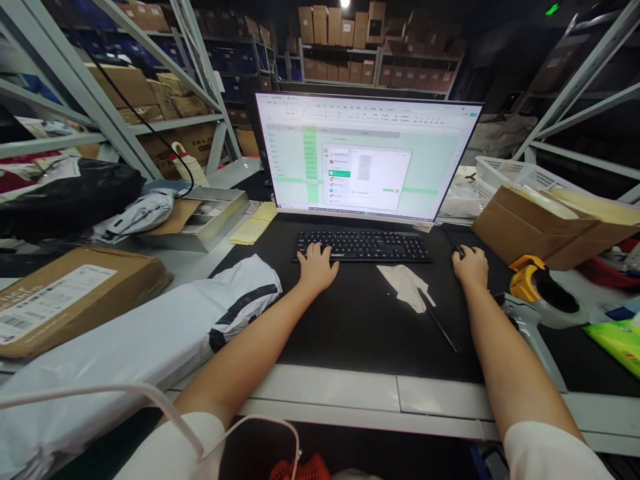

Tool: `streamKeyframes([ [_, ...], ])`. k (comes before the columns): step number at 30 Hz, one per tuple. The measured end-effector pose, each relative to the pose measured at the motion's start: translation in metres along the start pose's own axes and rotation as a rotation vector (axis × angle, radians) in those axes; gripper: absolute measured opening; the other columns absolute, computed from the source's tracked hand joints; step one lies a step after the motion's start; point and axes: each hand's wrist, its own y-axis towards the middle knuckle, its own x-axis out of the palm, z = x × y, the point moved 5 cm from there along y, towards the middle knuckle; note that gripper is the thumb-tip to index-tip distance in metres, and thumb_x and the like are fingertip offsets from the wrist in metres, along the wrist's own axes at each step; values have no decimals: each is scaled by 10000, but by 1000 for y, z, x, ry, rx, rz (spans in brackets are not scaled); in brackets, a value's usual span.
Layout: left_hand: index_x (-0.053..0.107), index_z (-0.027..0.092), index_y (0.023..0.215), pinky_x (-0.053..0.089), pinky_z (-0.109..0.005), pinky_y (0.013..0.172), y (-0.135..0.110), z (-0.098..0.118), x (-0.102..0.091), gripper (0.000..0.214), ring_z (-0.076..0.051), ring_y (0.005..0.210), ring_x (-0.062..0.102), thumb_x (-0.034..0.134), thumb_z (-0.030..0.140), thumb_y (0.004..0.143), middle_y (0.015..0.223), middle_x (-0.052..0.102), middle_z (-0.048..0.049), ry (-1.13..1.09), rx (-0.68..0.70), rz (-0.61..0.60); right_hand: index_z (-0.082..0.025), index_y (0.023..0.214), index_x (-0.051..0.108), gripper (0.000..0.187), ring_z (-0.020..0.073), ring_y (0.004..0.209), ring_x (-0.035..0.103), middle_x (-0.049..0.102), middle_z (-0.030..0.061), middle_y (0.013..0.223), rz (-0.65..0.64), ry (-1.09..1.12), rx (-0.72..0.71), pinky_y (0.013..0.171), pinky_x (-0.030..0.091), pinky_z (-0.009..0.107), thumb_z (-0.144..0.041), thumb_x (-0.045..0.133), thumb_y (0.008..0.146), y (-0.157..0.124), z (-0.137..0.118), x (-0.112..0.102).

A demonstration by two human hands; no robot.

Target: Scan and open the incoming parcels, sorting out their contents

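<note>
My left hand (317, 266) rests on the left end of a black keyboard (370, 245), fingers spread over the keys. My right hand (470, 265) is curled over a black mouse (457, 250) to the right of the keyboard. Both lie on a black desk mat (360, 320). Behind the keyboard stands a wide monitor (365, 157) showing a green and white spreadsheet with a dialog window. A crumpled white paper (406, 285) and a thin black pen (440, 323) lie on the mat between my hands.
A white plastic mailer (150, 333) and a brown padded parcel (75, 293) lie at left, behind them a metal tray (210, 217). At right are an open cardboard box (545, 227), a yellow tape dispenser (530, 280), and a white basket (520, 175). Shelves of boxes surround the desk.
</note>
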Motion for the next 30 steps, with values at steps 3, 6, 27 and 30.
streamKeyframes([
  [3, 566, 188, 1511, 286, -727, 1246, 0, 0, 0, 553, -383, 1563, 337, 473, 435, 1025, 1639, 449, -202, 3, -1, 6, -143, 1441, 686, 526, 354, 1245, 582, 559, 204, 1469, -2, 12, -29, 1074, 472, 456, -367, 504, 1002, 1, -1, 2],
  [6, 565, 187, 1511, 283, -726, 1247, 0, 0, 1, 555, -386, 1562, 339, 477, 437, 1024, 1642, 446, -203, 4, -1, 10, -143, 1425, 700, 516, 345, 1239, 589, 562, 201, 1467, -1, 20, -46, 1082, 472, 450, -369, 509, 1002, 2, -1, 3],
  [27, 571, 192, 1506, 288, -717, 1247, -1, 1, 0, 542, -398, 1561, 337, 506, 435, 1026, 1639, 453, -194, 9, -1, 9, -130, 1419, 702, 529, 370, 1230, 592, 565, 221, 1453, 30, 33, -22, 1068, 481, 483, -381, 510, 995, 3, 4, 5],
  [30, 558, 182, 1516, 284, -720, 1247, -1, 1, 0, 554, -391, 1560, 336, 505, 432, 1025, 1638, 455, -195, 8, -9, 15, -127, 1419, 700, 525, 371, 1240, 591, 563, 223, 1460, 30, 31, -21, 1076, 478, 484, -373, 510, 996, 3, 3, 5],
])
